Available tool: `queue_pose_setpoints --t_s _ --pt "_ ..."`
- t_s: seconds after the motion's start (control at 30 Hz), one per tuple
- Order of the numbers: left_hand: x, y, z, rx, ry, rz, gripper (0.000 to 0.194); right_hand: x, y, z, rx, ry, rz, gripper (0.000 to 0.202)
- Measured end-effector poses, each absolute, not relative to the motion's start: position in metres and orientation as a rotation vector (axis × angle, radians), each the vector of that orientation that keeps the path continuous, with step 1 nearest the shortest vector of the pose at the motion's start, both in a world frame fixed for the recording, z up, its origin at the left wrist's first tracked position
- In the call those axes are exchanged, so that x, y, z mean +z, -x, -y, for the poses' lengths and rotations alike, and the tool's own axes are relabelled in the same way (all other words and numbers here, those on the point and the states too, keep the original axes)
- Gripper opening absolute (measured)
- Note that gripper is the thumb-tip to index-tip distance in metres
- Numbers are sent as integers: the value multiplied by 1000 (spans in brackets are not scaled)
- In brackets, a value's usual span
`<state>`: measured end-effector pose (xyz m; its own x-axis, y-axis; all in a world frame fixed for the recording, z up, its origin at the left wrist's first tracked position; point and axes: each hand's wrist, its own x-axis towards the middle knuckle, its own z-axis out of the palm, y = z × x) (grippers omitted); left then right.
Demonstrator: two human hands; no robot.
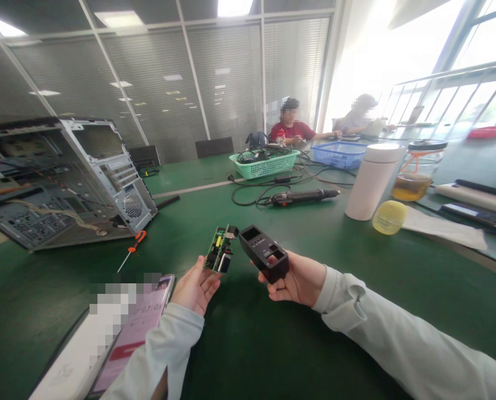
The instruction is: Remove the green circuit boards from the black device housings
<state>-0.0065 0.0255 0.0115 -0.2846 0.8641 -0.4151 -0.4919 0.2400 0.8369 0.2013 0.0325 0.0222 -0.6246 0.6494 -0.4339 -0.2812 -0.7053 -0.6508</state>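
My left hand (197,288) grips a small green circuit board (220,250) by its lower end; dark components, a yellow part and a metal port stand on it. To the right of it, a black plastic housing (264,253) with several cut-out openings rests in my right hand (296,278), the fingers curled beneath. Board and housing are held close together above the table, with a small gap between them. The thumb and fingers of my right hand are partly hidden by the housing.
Left on the green table (248,344) are an open computer case (102,183), a screwdriver (131,250) and a phone (127,333). Ahead lie an electric screwdriver (302,197) with its cord and a green basket (268,165). A white bottle (371,183) stands right. Two people sit beyond.
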Motion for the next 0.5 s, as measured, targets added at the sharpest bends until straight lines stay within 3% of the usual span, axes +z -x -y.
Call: queue_pose_setpoints --t_s 0.33,0.5 --pt "11 7 -25 1388 -409 -1250 12 17 -200 -30 2228 856 897 50" --pt "12 6 -24 1393 -418 -1239 9 19 -229 -20 1710 982 1387 70"
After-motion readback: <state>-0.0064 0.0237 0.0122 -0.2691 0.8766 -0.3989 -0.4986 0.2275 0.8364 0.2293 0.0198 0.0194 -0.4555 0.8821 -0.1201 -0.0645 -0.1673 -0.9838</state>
